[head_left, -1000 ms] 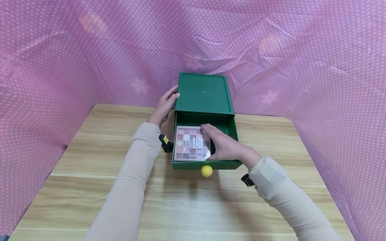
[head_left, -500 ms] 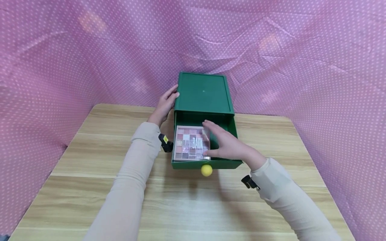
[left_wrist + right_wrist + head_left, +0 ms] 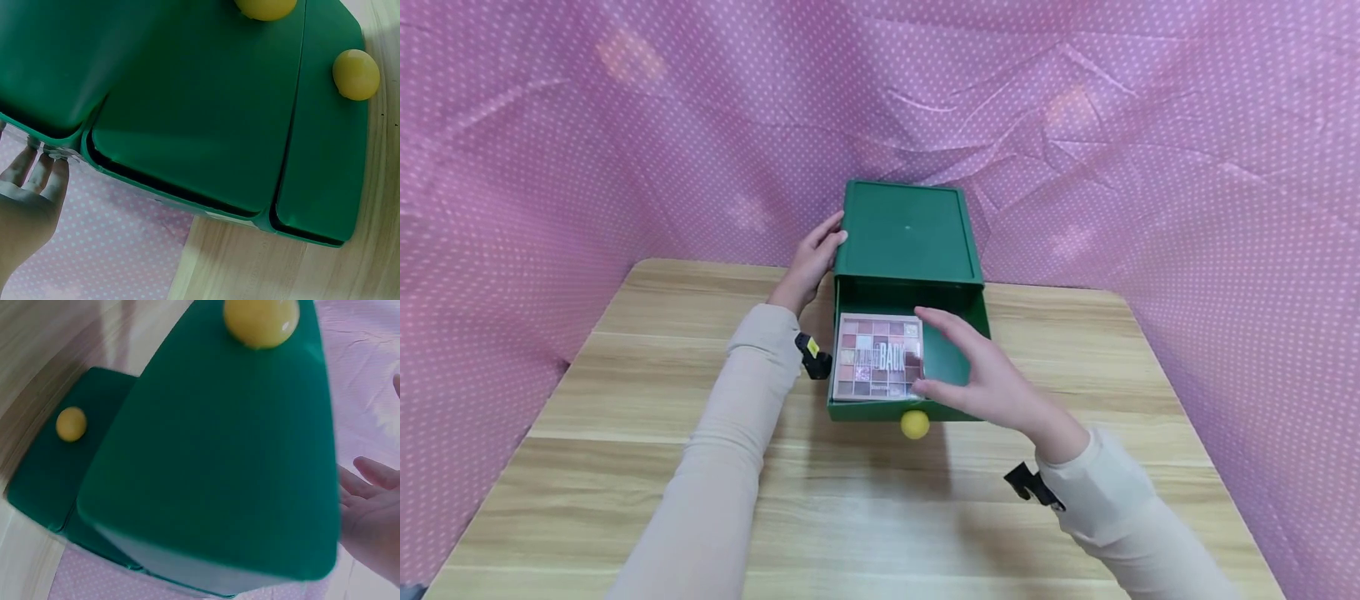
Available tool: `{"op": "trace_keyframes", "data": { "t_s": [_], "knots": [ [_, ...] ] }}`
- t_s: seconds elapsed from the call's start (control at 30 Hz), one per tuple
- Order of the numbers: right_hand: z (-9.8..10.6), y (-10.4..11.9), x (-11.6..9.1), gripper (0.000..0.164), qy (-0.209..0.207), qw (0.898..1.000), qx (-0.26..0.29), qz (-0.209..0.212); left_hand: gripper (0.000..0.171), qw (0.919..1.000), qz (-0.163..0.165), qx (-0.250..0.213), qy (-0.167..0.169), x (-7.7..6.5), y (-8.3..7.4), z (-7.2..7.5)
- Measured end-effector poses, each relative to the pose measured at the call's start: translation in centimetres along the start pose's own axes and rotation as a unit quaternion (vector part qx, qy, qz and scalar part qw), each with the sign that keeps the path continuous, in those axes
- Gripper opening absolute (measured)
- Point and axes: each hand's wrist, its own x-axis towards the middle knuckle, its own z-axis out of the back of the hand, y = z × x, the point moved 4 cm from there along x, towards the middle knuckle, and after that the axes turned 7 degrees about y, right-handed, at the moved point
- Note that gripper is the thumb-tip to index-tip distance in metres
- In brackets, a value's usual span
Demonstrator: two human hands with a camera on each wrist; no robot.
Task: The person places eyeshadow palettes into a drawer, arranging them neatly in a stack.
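Note:
A green drawer cabinet (image 3: pixel 910 229) stands at the back of the table with its top drawer (image 3: pixel 871 412) pulled out. Inside, on the left, lies a square eyeshadow palette (image 3: pixel 871 354) with pink, brown and glittery pans under a clear lid lettered "BACK". My left hand (image 3: pixel 808 262) rests against the cabinet's left side; the left wrist view shows its fingers (image 3: pixel 56 181) extended along that side. Over the drawer's right part my right hand (image 3: pixel 988 375) is spread and holds nothing, thumb and fingertips near the palette's right edge. The drawer front (image 3: pixel 212 444) covers part of that hand in the right wrist view.
A yellow round knob (image 3: pixel 914 425) sticks out from the drawer front. Below it are lower closed drawers (image 3: pixel 194 119), with another knob (image 3: pixel 356 75) on the lowest. Pink dotted cloth (image 3: pixel 700 125) hangs behind and beside the wooden table (image 3: pixel 647 417).
My right hand has let go of the palette and drawn back to the right and toward me, its fingers spread. The palette, cabinet and left hand stay in place.

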Motion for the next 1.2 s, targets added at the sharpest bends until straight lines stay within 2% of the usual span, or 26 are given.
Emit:
{"op": "trace_keyframes", "data": {
  "t_s": [0.27,0.43,0.57,0.9,1.07,1.2],
  "knots": [
    [-0.9,1.4,-1.9,0.060,-0.032,0.996,0.041,0.077,0.042,1.0000,-0.005,0.000,-0.003,0.1,0.0,-0.1],
    [-2.0,2.3,-3.1,0.052,-0.056,0.986,0.068,0.143,0.043,1.0000,-0.003,0.002,0.000,0.1,0.0,-0.1],
    [-3.2,2.7,-4.1,0.046,-0.060,0.978,0.094,0.174,0.044,1.0000,-0.004,0.001,0.001,0.1,0.1,-0.1],
    [-6.8,1.5,-5.7,0.045,-0.019,0.979,0.164,0.121,0.045,1.0000,-0.006,0.004,0.004,0.1,0.2,-0.1],
    [-8.4,0.4,-6.2,0.041,0.000,0.980,0.189,0.066,0.045,1.0000,-0.008,0.005,0.001,0.0,0.2,-0.1],
    [-9.3,-0.3,-6.4,0.039,0.027,0.977,0.211,0.029,0.044,1.0000,-0.008,0.001,0.000,0.0,0.2,-0.1]
  ]
}}
